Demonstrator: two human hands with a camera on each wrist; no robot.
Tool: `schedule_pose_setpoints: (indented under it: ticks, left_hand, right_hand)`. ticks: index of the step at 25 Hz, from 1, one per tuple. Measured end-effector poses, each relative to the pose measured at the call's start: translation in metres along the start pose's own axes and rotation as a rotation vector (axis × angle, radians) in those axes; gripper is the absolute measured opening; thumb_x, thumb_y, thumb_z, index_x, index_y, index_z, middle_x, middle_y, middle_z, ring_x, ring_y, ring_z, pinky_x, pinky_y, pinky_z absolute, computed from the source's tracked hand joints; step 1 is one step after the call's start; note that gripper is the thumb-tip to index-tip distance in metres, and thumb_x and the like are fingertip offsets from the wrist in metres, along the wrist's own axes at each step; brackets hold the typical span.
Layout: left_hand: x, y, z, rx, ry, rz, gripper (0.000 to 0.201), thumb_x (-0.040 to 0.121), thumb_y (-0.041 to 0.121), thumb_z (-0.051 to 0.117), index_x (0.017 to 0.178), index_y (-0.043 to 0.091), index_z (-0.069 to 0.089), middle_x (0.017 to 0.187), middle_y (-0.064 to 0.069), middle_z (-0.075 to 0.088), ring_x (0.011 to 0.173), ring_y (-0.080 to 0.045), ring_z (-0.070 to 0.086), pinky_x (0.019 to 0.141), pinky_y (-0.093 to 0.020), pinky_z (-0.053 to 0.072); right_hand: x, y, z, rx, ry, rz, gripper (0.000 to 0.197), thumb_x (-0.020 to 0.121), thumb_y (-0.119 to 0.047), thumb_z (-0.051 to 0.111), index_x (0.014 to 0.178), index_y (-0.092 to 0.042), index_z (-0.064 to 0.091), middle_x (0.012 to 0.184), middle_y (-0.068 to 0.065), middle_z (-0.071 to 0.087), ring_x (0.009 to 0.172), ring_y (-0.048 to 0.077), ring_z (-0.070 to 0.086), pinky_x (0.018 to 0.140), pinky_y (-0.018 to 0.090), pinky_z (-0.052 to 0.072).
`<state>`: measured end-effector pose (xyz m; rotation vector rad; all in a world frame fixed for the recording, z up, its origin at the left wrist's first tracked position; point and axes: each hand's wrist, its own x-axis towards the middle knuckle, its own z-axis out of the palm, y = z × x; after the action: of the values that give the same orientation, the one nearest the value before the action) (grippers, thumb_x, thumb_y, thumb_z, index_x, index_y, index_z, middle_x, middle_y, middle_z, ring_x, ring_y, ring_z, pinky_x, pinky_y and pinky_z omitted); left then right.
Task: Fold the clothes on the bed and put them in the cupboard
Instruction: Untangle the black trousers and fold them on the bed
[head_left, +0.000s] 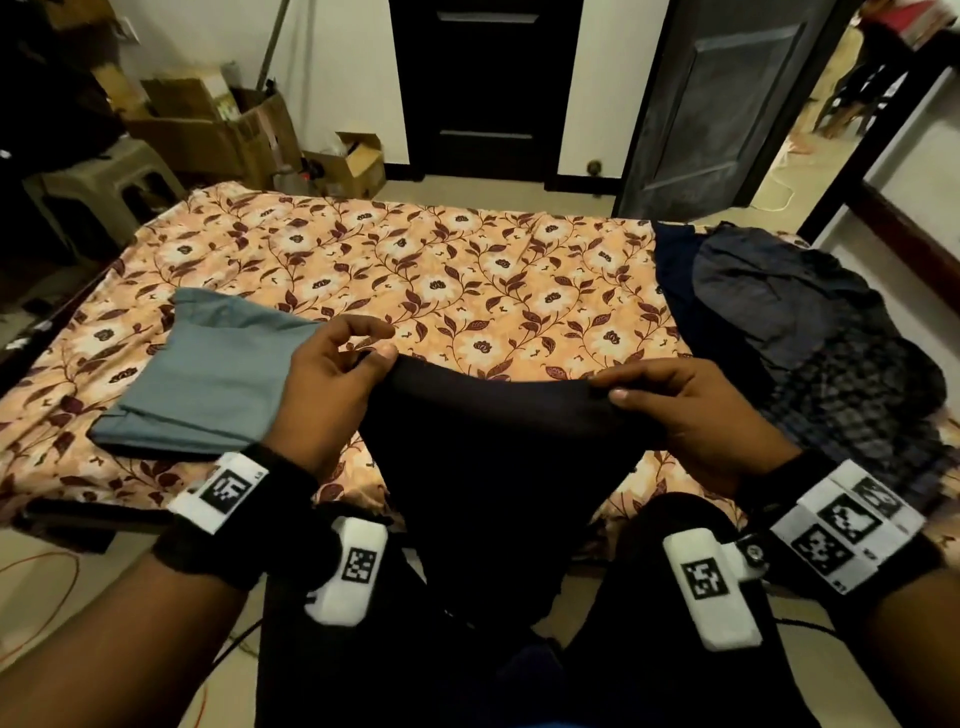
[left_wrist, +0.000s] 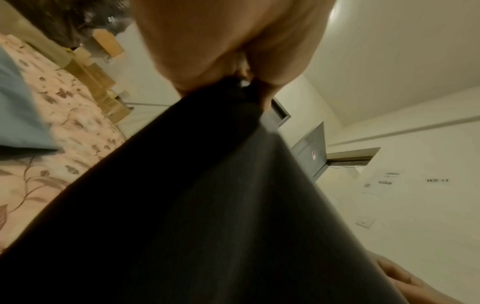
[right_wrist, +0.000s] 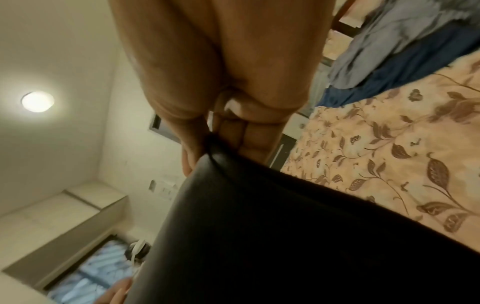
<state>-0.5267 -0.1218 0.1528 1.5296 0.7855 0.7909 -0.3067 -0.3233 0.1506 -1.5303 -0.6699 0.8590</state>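
I have my left hand (head_left: 332, 384) and right hand (head_left: 685, 410) each pinching the black garment (head_left: 498, 467) taut between them above the bed's edge, and uneven pinches could skew the fold.

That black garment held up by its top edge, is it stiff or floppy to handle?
Probably floppy: the black garment hangs straight down from where the left hand and right hand pinch its edge, which sags slightly between them. It looks thin and smooth, so likely light and perhaps a little slippery.
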Motion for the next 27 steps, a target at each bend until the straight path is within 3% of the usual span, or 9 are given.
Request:
schedule_pose_setpoints:
  ticks: [4, 6, 9, 11, 14, 17, 19, 22, 27]
  left_hand:
    - [0.059, 0.040, -0.016, 0.163, -0.258, -0.240, 0.008, 0.092, 0.004, 0.059, 0.095, 0.007, 0.066, 0.082, -0.010, 0.069, 0.070, -0.018, 0.064, 0.060, -0.026, 0.056]
    - [0.113, 0.064, -0.013, 0.292, -0.282, -0.269, 0.006, 0.092, 0.005, 0.060, 0.094, 0.008, 0.066, 0.084, -0.008, 0.067, 0.075, -0.018, 0.062, 0.065, -0.031, 0.056]
    - [0.200, 0.101, 0.002, 0.409, -0.047, 0.015, 0.013, 0.089, 0.008, 0.065, 0.083, 0.019, 0.065, 0.077, -0.004, 0.061, 0.066, -0.014, 0.056, 0.055, -0.022, 0.049]
    - [0.256, 0.157, 0.011, 0.406, 0.150, 0.273, 0.007, 0.084, 0.015, 0.068, 0.083, 0.022, 0.071, 0.080, -0.008, 0.069, 0.073, -0.021, 0.065, 0.068, -0.025, 0.053]
    - [0.315, 0.244, 0.002, 0.315, 0.305, 0.431, 0.008, 0.084, 0.018, 0.070, 0.087, 0.017, 0.077, 0.089, -0.010, 0.074, 0.088, -0.027, 0.070, 0.084, -0.036, 0.056]
    - [0.318, 0.288, -0.006, 0.209, 0.296, 0.452, 0.008, 0.088, 0.011, 0.068, 0.091, 0.009, 0.075, 0.068, -0.009, 0.065, 0.059, -0.024, 0.062, 0.054, -0.024, 0.049]
    - [0.302, 0.284, -0.006, 0.157, 0.263, 0.394, 0.008, 0.091, 0.008, 0.064, 0.095, 0.006, 0.071, 0.066, -0.010, 0.059, 0.043, -0.018, 0.052, 0.036, -0.016, 0.037]
    - [0.269, 0.218, -0.005, 0.214, 0.191, 0.306, 0.002, 0.091, 0.009, 0.065, 0.092, 0.011, 0.067, 0.067, -0.010, 0.061, 0.036, -0.014, 0.054, 0.035, -0.019, 0.041]
    - [0.184, -0.014, 0.016, 0.408, -0.007, -0.196, 0.013, 0.091, 0.005, 0.064, 0.103, 0.002, 0.067, 0.062, -0.012, 0.057, 0.043, -0.024, 0.053, 0.043, -0.027, 0.046]
  right_hand:
    - [0.042, -0.037, -0.003, 0.013, 0.009, 0.019, 0.019, 0.091, 0.003, 0.054, 0.098, -0.003, 0.070, 0.100, 0.011, 0.072, 0.090, 0.022, 0.069, 0.078, 0.034, 0.057]
    - [0.100, -0.068, -0.002, -0.123, 0.024, 0.064, 0.017, 0.091, 0.002, 0.056, 0.098, -0.005, 0.070, 0.105, 0.010, 0.069, 0.093, 0.023, 0.066, 0.077, 0.030, 0.058]
    - [0.196, -0.134, 0.003, -0.417, 0.103, -0.070, 0.018, 0.088, 0.003, 0.060, 0.096, -0.009, 0.071, 0.079, -0.006, 0.067, 0.067, 0.002, 0.058, 0.071, 0.016, 0.049]
    - [0.243, -0.213, 0.000, -0.406, 0.257, -0.280, 0.018, 0.085, 0.005, 0.061, 0.094, -0.005, 0.073, 0.065, -0.008, 0.062, 0.059, 0.001, 0.054, 0.069, 0.012, 0.047]
    - [0.266, -0.321, 0.004, -0.333, 0.385, -0.533, 0.022, 0.087, 0.003, 0.060, 0.104, -0.003, 0.072, 0.080, 0.001, 0.064, 0.073, 0.009, 0.057, 0.055, 0.001, 0.040]
    - [0.265, -0.352, 0.004, -0.289, 0.392, -0.621, 0.019, 0.088, -0.001, 0.060, 0.103, -0.005, 0.072, 0.075, -0.001, 0.063, 0.059, 0.001, 0.057, 0.051, 0.006, 0.042]
    - [0.262, -0.341, 0.000, -0.241, 0.375, -0.594, 0.017, 0.090, -0.004, 0.060, 0.099, -0.012, 0.071, 0.068, -0.001, 0.058, 0.046, 0.000, 0.052, 0.041, 0.014, 0.039]
    - [0.259, -0.264, -0.002, -0.218, 0.366, -0.414, 0.013, 0.089, -0.009, 0.062, 0.095, -0.019, 0.068, 0.073, 0.001, 0.058, 0.057, 0.013, 0.049, 0.047, 0.022, 0.038]
    - [0.212, -0.003, 0.001, -0.313, 0.361, 0.126, 0.020, 0.082, 0.001, 0.067, 0.086, -0.017, 0.059, 0.090, 0.013, 0.062, 0.077, 0.029, 0.060, 0.052, 0.030, 0.048]
